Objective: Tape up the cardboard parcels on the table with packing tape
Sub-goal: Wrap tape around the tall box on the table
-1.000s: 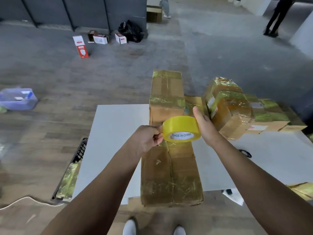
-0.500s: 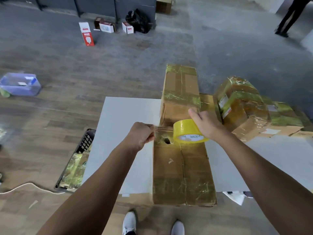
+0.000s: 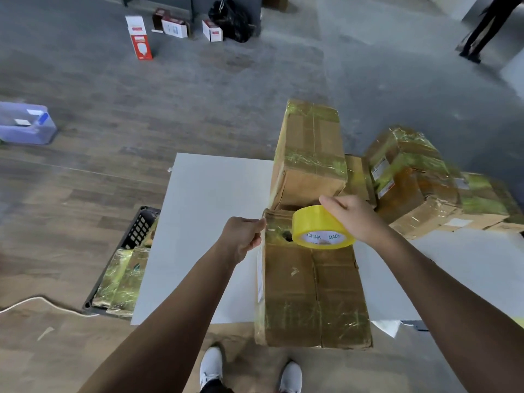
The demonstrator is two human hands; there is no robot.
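- Right hand [image 3: 354, 218] grips the tape roll [image 3: 321, 229] above the long parcel [image 3: 312, 282].
- Left hand [image 3: 242, 236] pinches the tape's free end [image 3: 266, 222] at the parcel's left edge.

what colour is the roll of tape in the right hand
Yellow, with a white inner core printed in blue letters; the roll of tape shows in the head view, the only one.

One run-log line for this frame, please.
step: taping near parcel | left hand: pinches tape strip at parcel's left edge | right hand: grips tape roll over parcel top | strip: stretched between hands
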